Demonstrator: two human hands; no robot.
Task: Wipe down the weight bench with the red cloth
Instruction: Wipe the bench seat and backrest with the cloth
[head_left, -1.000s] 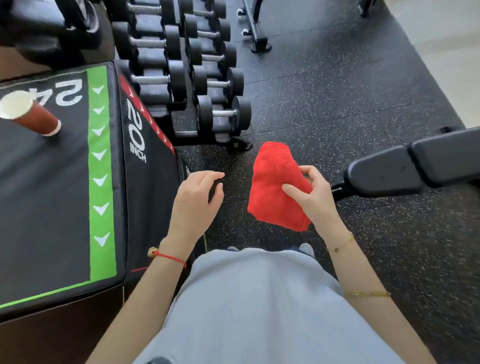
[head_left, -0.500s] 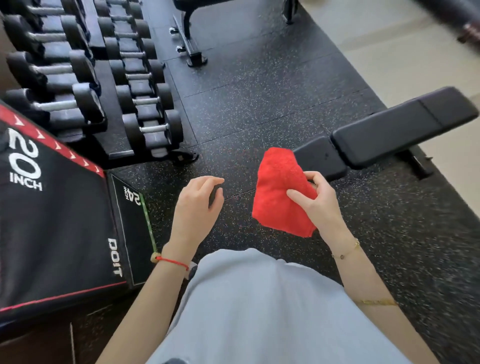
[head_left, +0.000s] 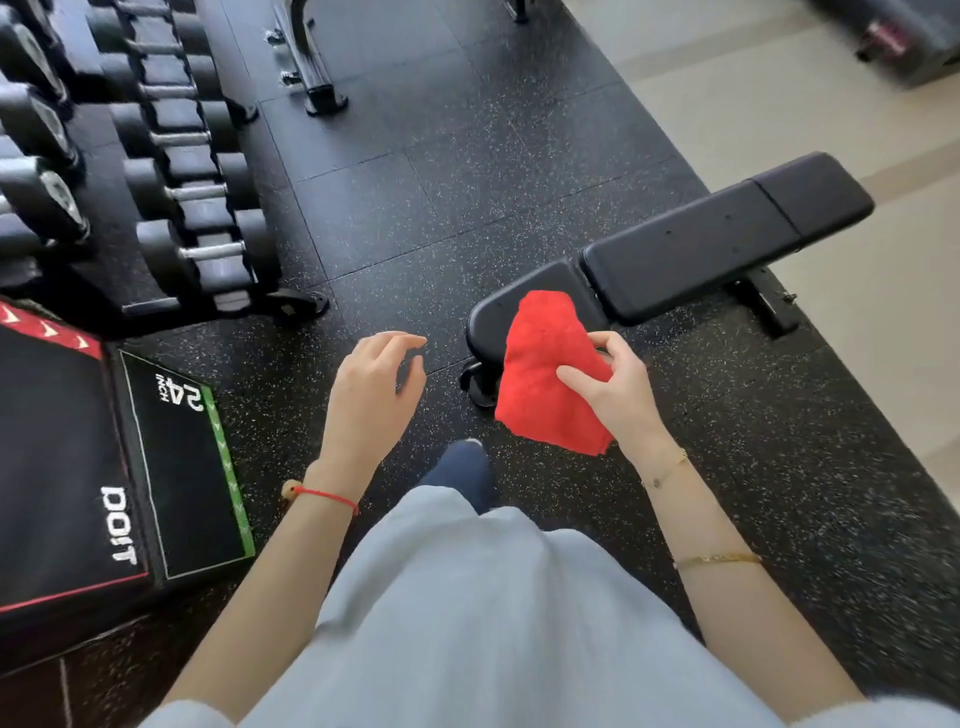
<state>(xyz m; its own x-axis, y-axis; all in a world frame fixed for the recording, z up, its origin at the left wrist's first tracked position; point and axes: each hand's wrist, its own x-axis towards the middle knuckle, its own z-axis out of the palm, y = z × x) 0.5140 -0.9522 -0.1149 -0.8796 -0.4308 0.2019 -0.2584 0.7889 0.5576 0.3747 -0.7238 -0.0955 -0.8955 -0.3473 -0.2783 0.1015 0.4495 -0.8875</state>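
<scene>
The red cloth (head_left: 545, 374) hangs folded in my right hand (head_left: 618, 389), pinched between thumb and fingers. It is held in the air in front of the near end of the black weight bench (head_left: 691, 249), which runs flat from the centre toward the upper right; the cloth hides part of the seat pad. My left hand (head_left: 371, 395) hovers to the left of the bench end, fingers loosely curled, holding nothing.
A rack of black dumbbells (head_left: 171, 192) fills the upper left. A black plyo box (head_left: 119, 467) marked 24 INCH stands at the left. Another frame's foot (head_left: 317, 93) sits on the speckled rubber floor. Pale tiles (head_left: 779, 93) lie beyond the bench. My dark shoe (head_left: 462, 467) shows below.
The view has swung right and closer to the bench, which now lies fully in sight. The cloth in my right hand now overlaps the bench's near end. The left hand stays empty.
</scene>
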